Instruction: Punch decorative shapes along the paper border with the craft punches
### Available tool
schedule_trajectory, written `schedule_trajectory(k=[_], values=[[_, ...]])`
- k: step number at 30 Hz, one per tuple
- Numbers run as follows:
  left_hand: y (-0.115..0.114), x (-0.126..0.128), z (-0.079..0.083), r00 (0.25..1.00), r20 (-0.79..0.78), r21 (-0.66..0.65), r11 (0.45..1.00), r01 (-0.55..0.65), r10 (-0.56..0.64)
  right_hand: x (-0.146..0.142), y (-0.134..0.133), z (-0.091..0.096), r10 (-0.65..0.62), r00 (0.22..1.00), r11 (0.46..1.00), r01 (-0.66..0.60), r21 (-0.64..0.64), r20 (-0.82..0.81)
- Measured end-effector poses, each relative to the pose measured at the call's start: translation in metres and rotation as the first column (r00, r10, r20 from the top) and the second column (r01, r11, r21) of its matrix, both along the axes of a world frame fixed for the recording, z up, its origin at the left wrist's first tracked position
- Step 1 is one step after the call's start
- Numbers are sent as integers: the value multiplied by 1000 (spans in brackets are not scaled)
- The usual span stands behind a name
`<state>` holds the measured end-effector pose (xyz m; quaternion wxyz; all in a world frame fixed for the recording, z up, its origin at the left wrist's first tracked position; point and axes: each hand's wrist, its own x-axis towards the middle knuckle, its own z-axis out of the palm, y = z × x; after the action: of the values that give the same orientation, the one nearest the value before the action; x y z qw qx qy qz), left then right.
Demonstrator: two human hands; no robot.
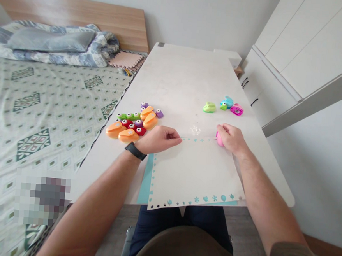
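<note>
A white sheet of paper (197,169) lies in front of me, its near edge reaching past the table edge. Small shapes such as hearts, stars and flowers are cut along its borders, and a light blue sheet (145,181) shows from beneath. My left hand (163,138) is closed at the paper's far left corner, thumb and fingers pinching its edge. In my right hand (231,138) is a pink craft punch (219,139), gripped at the far right part of the paper's edge. White paper scraps (195,130) lie just beyond that edge.
Orange punches (128,135) cluster with small purple, red and green punches (133,116) at the left. Back right stand a lime punch (209,107), a blue one (227,101) and a magenta one (237,109). A bed (49,108) adjoins the table's (189,74) left side.
</note>
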<state>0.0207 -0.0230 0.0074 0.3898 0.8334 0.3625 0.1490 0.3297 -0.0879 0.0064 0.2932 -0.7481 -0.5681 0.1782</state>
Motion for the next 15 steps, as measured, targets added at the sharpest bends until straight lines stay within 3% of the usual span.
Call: schedule_trajectory(k=[15], values=[[1,1,-2,1000,-8,1,1000,-10,10,1,0,0,39,998,999,-40,24,56]])
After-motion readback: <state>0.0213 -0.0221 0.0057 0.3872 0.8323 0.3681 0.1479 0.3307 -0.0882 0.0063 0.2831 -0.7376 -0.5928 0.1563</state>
